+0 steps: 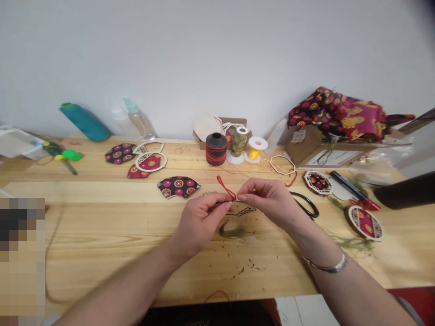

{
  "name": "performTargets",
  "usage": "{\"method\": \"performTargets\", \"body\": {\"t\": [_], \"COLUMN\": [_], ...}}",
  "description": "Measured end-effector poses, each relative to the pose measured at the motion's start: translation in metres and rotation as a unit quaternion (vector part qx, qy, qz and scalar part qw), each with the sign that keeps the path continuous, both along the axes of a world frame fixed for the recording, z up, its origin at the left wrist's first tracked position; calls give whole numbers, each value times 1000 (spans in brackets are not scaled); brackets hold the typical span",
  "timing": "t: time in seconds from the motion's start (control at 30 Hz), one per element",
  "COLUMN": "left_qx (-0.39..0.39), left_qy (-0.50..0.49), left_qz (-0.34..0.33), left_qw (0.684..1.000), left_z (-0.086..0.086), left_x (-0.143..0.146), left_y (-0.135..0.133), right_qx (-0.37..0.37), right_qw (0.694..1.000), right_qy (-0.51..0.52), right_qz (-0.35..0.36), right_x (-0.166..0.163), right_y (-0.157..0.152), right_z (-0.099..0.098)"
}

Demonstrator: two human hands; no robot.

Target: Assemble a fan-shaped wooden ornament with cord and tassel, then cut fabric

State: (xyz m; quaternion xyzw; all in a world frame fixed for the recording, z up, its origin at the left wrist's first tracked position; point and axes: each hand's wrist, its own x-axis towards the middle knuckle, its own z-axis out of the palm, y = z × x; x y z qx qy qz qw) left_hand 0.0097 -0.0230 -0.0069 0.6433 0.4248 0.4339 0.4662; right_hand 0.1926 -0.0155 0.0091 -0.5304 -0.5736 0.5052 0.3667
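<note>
I see the cord [224,186] standing up from between the two sets of fingers: a narrow red loop, long axis running away from the wearer and leaning left, closed end farthest off. The left hand [200,215] is closed in a pinch on the frame [246,211], right by the cord's foot. The right hand [270,199] makes a tight pinch at that same foot, thumb and forefinger together on the cord, as near as I can make out.

The frame is thin and flat, with lattice cut-outs and a dark edge; its long axis lies sideways, reaching from the left fingers to beneath the right palm. Below it I get a blurred greenish tuft [234,228], too soft to name.

Left of the left fingers lies a fan piece [179,187], curved, in dark printed cloth. Beyond the fingertips stand three wound spools: red-black [216,150], green [238,144] and yellow [255,150]. Just right of the right hand is a smooth black handle [310,206], near enough to limit a swing that way. Pale, grained worktop [112,226] spreads wide left of the left hand; its front edge runs under both forearms, with dark flecks scattered between.
</note>
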Motion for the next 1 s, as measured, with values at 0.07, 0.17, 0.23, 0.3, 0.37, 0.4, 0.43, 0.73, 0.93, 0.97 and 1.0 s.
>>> {"method": "performTargets", "body": {"t": [0.07, 0.17, 0.23, 0.3, 0.37, 0.4, 0.43, 0.73, 0.93, 0.97, 1.0], "left_qx": [-2, 5, 10, 12, 8, 2, -5, -64, -54, -50, -47], "left_qy": [3, 8, 8, 9, 9, 9, 7, -30, -23, -19, -16], "left_qz": [-6, -12, -14, -17, -18, -17, -13, 40, 32, 30, 28], "left_qw": [1000, 1000, 1000, 1000, 1000, 1000, 1000, 997, 998, 998, 998], "left_z": [1, 2, 3, 4, 4, 5, 5, 1, 3, 3, 4], "left_x": [0, -1, -1, -1, -1, -1, -1, -4, -4, -4, -4], "left_y": [0, -1, -1, -1, 0, 0, 0, 6, 6, 6, 6], "right_qx": [-24, -35, -34, -37, -40, -39, -36, -34, 2, 6, 10], "right_qw": [999, 999, 999, 999, 999, 999, 999, 999, 999, 999, 999], "right_qy": [20, 29, 26, 23, 23, 24, 26, -14, -28, -28, -27], "right_qz": [10, 20, 20, 23, 25, 22, 17, 34, 35, 32, 30], "right_x": [0, 0, 0, 0, 1, 1, 1, 5, 5, 4, 4], "right_y": [0, 0, -1, -1, -1, -1, -1, 1, 2, 2, 2], "right_z": [1, 3, 4, 4, 4, 4, 4, 3, 0, 0, 1]}}
